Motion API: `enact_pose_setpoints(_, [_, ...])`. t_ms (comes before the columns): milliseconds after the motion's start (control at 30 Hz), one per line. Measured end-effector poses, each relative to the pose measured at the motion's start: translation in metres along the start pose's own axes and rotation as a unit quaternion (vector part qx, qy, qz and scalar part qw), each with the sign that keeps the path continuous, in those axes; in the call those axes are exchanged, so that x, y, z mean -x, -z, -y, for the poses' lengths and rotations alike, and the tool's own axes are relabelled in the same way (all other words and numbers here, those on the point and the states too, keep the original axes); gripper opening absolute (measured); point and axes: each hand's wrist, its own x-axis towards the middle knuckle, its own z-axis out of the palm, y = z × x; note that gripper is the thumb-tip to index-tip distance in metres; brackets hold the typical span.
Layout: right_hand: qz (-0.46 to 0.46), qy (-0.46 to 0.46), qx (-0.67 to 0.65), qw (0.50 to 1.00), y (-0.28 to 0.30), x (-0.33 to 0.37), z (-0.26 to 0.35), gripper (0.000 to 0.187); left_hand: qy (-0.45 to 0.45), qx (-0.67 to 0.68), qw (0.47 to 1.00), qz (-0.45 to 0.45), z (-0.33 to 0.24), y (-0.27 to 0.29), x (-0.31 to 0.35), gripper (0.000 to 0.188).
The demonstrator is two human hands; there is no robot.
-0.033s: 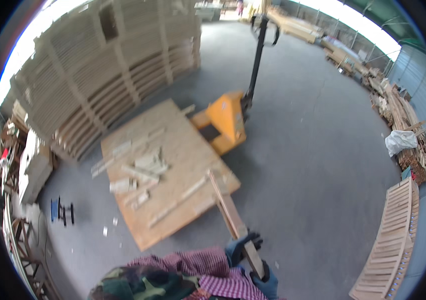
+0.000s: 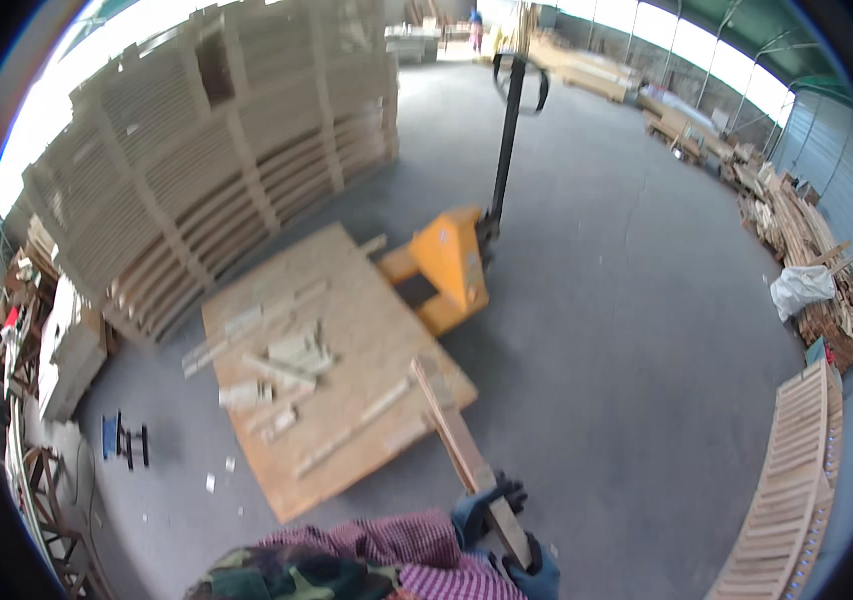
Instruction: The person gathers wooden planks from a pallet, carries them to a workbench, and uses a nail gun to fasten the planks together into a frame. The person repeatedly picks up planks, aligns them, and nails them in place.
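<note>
Plank (image 2: 462, 443) (wooden), near end in both hands (image 2: 538, 576)

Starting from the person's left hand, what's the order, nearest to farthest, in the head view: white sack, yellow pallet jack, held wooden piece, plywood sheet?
1. Held wooden piece: in the left hand.
2. Plywood sheet: ahead, toward the left.
3. Yellow pallet jack: ahead, at the sheet's far side.
4. White sack: far off to the right.
</note>
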Motion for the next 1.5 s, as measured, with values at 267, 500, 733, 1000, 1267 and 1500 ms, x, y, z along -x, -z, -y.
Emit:
enact_pose_setpoints(267, [0.017,0.12,0.261,0.958,0.113,-0.216,-0.008,0.07,-0.179,-0.264,0.944,0.08,-0.003,-0.1,-0.169,0.024])
enact_pose_setpoints(500, [0.038,0.117,0.288,0.95,0.181,-0.416,0.014,0.058,0.121,-0.243,0.961,0.044,-0.003,-0.202,-0.348,0.039])
enact_pose_setpoints(733, [0.016,0.071,0.096,0.993,0.289,-0.562,-0.002,0.063,0.235,-0.33,0.835,0.373,-0.045,-0.309,-0.491,0.036])
enact_pose_setpoints(1000, [-0.174,-0.174,-0.203,0.948,0.389,-0.706,-0.098,0.041,0.024,-0.695,0.68,0.231,-0.174,-0.379,-0.693,0.052])
enact_pose_setpoints(1267, [-0.056,-0.146,0.014,0.988,0.47,-0.997,-0.098,0.029,-0.152,-0.353,0.922,-0.043,-0.277,-0.407,-0.777,0.031])
enact_pose_setpoints(1500, [0.189,0.02,0.144,0.971,0.386,-1.239,0.072,0.059,-0.201,-0.422,0.872,-0.144,-0.319,-0.353,-0.882,0.022])
